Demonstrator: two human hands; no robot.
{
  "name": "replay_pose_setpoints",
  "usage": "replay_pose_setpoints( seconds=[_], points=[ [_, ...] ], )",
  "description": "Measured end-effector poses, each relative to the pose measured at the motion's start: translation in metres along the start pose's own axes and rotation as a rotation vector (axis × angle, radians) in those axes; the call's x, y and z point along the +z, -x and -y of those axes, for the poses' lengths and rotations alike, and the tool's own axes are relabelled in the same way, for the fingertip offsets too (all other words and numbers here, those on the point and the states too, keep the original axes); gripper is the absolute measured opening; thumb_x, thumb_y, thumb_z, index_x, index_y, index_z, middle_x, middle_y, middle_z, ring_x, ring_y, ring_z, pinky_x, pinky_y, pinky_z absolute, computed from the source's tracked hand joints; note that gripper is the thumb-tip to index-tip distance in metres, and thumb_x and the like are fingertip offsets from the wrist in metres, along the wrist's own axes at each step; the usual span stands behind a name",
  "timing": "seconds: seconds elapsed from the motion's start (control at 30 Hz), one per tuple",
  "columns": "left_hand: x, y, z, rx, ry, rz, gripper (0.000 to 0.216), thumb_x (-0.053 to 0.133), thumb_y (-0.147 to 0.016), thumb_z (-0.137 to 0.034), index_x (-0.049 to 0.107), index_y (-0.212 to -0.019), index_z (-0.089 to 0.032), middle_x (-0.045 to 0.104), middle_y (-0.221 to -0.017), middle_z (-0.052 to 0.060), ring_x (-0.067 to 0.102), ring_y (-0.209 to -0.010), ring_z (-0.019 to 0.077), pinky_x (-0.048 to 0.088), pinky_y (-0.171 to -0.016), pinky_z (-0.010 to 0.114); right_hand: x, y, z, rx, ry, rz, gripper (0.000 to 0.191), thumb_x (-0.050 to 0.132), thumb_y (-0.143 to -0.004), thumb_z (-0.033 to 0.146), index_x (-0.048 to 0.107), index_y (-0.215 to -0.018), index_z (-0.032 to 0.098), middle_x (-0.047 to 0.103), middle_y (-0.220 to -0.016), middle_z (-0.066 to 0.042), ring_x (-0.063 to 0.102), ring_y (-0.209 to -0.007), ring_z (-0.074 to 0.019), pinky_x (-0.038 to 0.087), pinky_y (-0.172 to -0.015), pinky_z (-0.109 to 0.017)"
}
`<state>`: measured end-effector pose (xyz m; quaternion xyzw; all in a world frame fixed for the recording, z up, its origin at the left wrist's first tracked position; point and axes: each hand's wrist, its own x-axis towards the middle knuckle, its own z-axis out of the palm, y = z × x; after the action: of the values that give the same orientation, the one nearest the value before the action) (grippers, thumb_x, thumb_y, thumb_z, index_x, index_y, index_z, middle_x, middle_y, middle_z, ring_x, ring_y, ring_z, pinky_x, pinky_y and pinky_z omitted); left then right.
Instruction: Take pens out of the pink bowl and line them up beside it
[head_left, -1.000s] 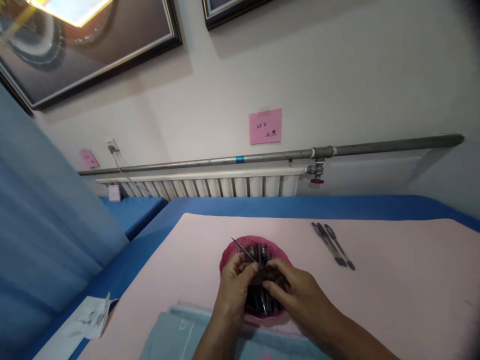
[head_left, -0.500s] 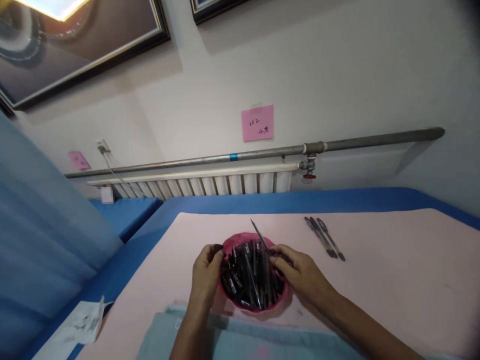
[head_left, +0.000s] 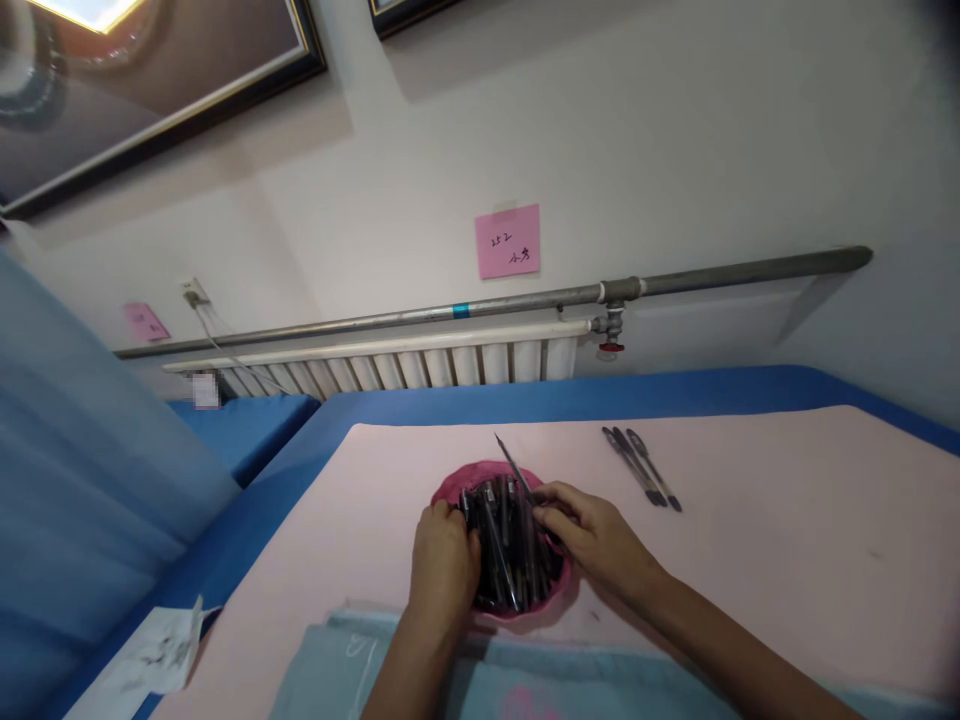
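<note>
A pink bowl [head_left: 480, 474] holding several dark pens [head_left: 504, 545] sits on the pale pink sheet [head_left: 787, 530] in front of me. My left hand [head_left: 444, 562] lies curled over the bowl's left side, fingers among the pens; what they grip is hidden. My right hand [head_left: 589, 532] is at the bowl's right side and pinches one thin pen [head_left: 512, 466] that sticks up and away to the left. Three dark pens [head_left: 641, 467] lie side by side on the sheet to the right, apart from both hands.
A blue table surface [head_left: 465, 405] shows round the pink sheet. A folded pale blue cloth [head_left: 465, 685] lies at the near edge. A crumpled white paper [head_left: 154, 652] sits at the left. Behind are a radiator [head_left: 420, 365], a pipe [head_left: 735, 272] and a pink note [head_left: 508, 241].
My left hand moved from the bowl's left rim onto the pens. My right hand, earlier over the bowl, now holds one pen tilted up at the right side.
</note>
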<state>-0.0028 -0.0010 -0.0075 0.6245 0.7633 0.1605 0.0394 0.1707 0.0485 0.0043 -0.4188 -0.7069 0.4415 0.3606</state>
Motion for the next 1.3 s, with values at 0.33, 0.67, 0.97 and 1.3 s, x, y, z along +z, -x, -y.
replay_pose_setpoints(
  seconds=[0.33,0.67,0.97,1.3],
  points=[
    [0.001,-0.002,0.003,0.000,0.185,-0.007,0.011,0.055,-0.067,-0.015,0.066,-0.066,-0.015,0.065,-0.081,0.013,0.056,-0.084,0.0264,0.039,-0.079,0.039,0.000,0.002,0.002,-0.003,0.048,0.006,0.025,0.046,-0.076,0.031,0.062,-0.090,0.018,0.065,-0.073,-0.001,0.058,-0.069,-0.0172,0.045,-0.065,-0.028],
    [-0.026,-0.006,0.021,-0.497,1.837,-0.117,0.023,0.073,-0.061,-0.015,0.062,-0.081,-0.014,0.067,-0.073,0.004,0.065,-0.068,0.0146,0.052,-0.065,0.026,0.009,0.013,0.013,-0.100,0.100,0.275,0.019,0.048,-0.078,0.021,0.064,-0.088,0.020,0.065,-0.077,-0.001,0.059,-0.071,-0.0164,0.044,-0.064,-0.026],
    [-0.024,-0.006,0.019,-0.541,1.995,-0.121,0.016,0.070,-0.064,-0.009,0.060,-0.076,-0.013,0.070,-0.074,0.005,0.067,-0.070,0.0158,0.055,-0.064,0.027,0.012,0.017,0.013,-0.188,0.213,0.351,0.018,0.044,-0.080,0.014,0.061,-0.082,0.020,0.062,-0.072,0.000,0.055,-0.066,-0.0132,0.040,-0.060,-0.024],
    [-0.025,-0.004,0.018,-0.448,1.928,-0.088,0.024,0.077,-0.058,-0.016,0.059,-0.075,-0.013,0.069,-0.072,0.004,0.067,-0.069,0.0152,0.053,-0.063,0.025,0.013,0.017,0.013,-0.164,0.182,0.327,0.017,0.046,-0.078,0.015,0.062,-0.080,0.022,0.062,-0.069,0.000,0.056,-0.063,-0.0145,0.040,-0.057,-0.026]
  ],
)
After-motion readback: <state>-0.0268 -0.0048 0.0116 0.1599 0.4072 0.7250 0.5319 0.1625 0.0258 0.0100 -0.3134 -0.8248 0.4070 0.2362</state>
